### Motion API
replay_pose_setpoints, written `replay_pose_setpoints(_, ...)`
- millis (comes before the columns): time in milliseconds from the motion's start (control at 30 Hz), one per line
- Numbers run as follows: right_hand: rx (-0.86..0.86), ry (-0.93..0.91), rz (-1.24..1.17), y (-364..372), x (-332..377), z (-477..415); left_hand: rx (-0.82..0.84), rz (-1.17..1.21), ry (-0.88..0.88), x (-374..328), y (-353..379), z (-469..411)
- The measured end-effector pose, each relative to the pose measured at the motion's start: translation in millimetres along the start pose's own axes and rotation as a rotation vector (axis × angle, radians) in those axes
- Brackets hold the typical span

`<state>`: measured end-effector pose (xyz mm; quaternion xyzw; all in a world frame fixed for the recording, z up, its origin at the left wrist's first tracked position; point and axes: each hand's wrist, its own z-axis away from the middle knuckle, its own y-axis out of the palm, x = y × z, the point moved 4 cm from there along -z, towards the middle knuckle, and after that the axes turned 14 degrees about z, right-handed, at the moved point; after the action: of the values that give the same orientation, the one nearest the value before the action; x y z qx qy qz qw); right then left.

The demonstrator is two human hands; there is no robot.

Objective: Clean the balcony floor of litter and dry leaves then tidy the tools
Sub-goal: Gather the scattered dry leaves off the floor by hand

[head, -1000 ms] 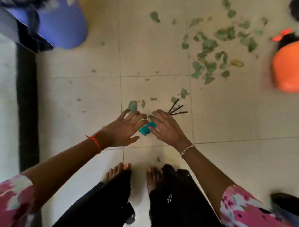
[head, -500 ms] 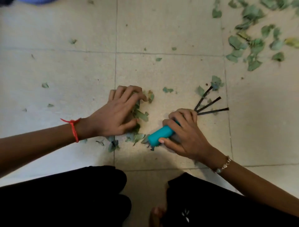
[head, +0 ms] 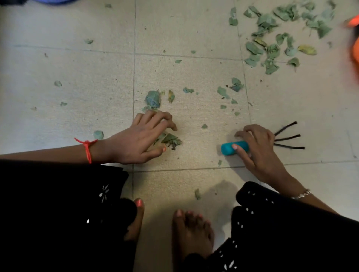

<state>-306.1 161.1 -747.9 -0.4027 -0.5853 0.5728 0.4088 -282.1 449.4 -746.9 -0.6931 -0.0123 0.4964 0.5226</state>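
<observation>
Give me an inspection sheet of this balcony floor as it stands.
Surface: tiled floor, pale, littered.
Job's things: hand rake, teal handle, three black prongs pointing right; leaf pile upper right; leaf heap centre.
Clutter: leaf scraps scattered across the tiles.
Grips: left grip cups the leaf heap with bent fingers; right grip holds the hand rake by its handle.
Cables: nothing seen.
Surroundings: orange object at right edge, blue object at top edge, both cropped; bare feet below.
</observation>
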Motion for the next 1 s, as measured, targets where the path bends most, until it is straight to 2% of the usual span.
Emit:
replay_pose_setpoints(67,-0.014,-0.001,-0.085,-7.8,10.7,10.8,-0.023,0.006,-0.01,-1.9,-2.5,0.9)
replay_pose_setpoints(167,0.08,-0.034,-0.193,-9.0,49.7,33.5,-0.059,0.03,-0.031,-1.4,-3.8,5.5)
replay_pose_setpoints(300,0.184,-0.09,0.055,21.0,92.7,59.5,-0.077,0.03,-0.068,7.3,3.3,10.4)
replay_pose_setpoints(467,0.282,0.139,0.159,45.4,105.3,53.1,-0.153,0.034,-0.119,18.7,-4.3,13.1)
replay_pose_setpoints(567,0.259,0.169,0.152,46.8,114.6,29.9,-0.202,0.064,-0.176,23.4,-8.6,18.7)
replay_pose_setpoints(700,0.214,0.0,0.16,48.6,129.7,-11.7,-0.212,0.048,-0.209,35.3,-7.2,32.9)
replay_pose_setpoints(833,0.137,-0.086,0.099,44.6,134.8,-56.7,-0.287,0.055,-0.248,43.0,-10.2,39.5)
replay_pose_setpoints(900,0.104,-0.114,0.028,39.3,133.9,-80.1,-0.319,0.061,-0.264,43.9,-11.4,37.1)
replay_pose_setpoints(1000,0.106,-0.044,-0.165,32.3,131.2,-110.3,-0.347,0.041,-0.265,45.0,-14.1,34.1)
